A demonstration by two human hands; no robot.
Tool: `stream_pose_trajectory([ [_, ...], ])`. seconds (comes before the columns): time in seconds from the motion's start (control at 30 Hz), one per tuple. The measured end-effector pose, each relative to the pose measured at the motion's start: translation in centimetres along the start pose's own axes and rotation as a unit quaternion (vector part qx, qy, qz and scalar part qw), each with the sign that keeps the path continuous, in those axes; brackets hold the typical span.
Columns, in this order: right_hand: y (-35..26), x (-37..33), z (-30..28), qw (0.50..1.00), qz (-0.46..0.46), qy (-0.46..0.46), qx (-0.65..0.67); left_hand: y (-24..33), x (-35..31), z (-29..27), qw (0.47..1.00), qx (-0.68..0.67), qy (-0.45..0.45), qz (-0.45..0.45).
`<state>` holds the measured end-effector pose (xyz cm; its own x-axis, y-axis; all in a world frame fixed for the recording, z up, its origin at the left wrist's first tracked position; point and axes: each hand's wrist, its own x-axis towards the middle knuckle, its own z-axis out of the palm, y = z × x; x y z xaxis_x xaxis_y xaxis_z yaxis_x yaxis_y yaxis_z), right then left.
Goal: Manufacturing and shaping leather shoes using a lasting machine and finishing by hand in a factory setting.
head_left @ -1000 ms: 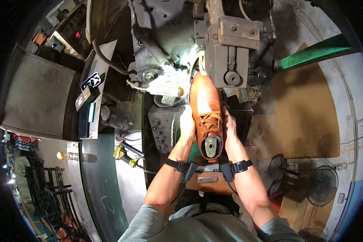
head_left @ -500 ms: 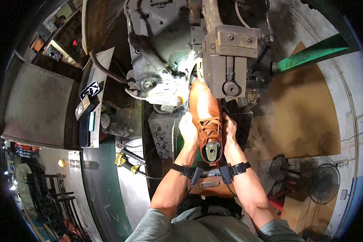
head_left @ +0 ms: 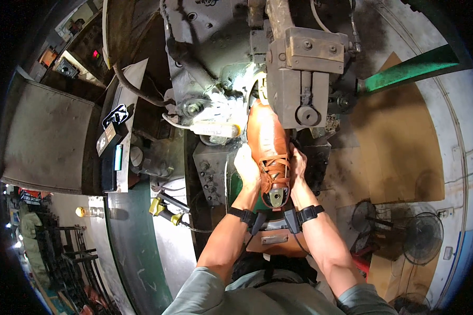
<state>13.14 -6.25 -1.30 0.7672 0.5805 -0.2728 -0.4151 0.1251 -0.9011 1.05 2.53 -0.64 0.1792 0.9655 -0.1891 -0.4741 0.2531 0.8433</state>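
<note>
A brown leather lace-up shoe [head_left: 267, 131] is held between my two hands, toe pointing away from me. A shoe last with a greenish metal plate [head_left: 277, 195] shows in its opening. My left hand [head_left: 245, 167] presses along the shoe's left side, and my right hand [head_left: 298, 164] grips its right side, its fingers partly hidden. The toe reaches up to the working part [head_left: 263, 86] of a large grey machine, beside its block-shaped head [head_left: 306, 89]. Whether the toe touches the machine I cannot tell. Bright light falls on the toe area.
A lit work lamp [head_left: 215, 129] sits left of the toe. Farther left are a shelf [head_left: 134, 105] with small boxes and a yellow-black air gun [head_left: 165, 211]. A green bar [head_left: 412, 68], cardboard [head_left: 399, 147] and a fan [head_left: 423, 239] are on the right.
The machine head has shifted slightly to the right relative to the shoe. The shoe and both hands have turned or moved only a little; the grip is the same.
</note>
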Motion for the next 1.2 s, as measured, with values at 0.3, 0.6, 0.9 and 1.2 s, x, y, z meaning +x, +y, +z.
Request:
stream_pose_trajectory([
  [0.3, 0.0, 0.5, 0.4, 0.996, 0.041, -0.019, 0.081, 1.4, -1.5, 1.5, 0.995, -0.080, 0.039, -0.048],
  [0.6, -5.1, -4.0, 3.5, 0.990, 0.045, -0.127, -0.034, -0.3, 0.3, -1.6, 0.978, -0.166, -0.070, -0.107],
  [0.9, -1.2, -2.5, -3.7, 0.998, 0.012, 0.019, -0.063, 5.0, -3.6, -3.7, 0.974, 0.200, -0.047, 0.095],
  [1.2, 0.5, 6.1, -14.6, 0.933, 0.020, 0.203, -0.296, 0.5, 4.4, -18.8, 0.870, 0.487, 0.052, 0.048],
])
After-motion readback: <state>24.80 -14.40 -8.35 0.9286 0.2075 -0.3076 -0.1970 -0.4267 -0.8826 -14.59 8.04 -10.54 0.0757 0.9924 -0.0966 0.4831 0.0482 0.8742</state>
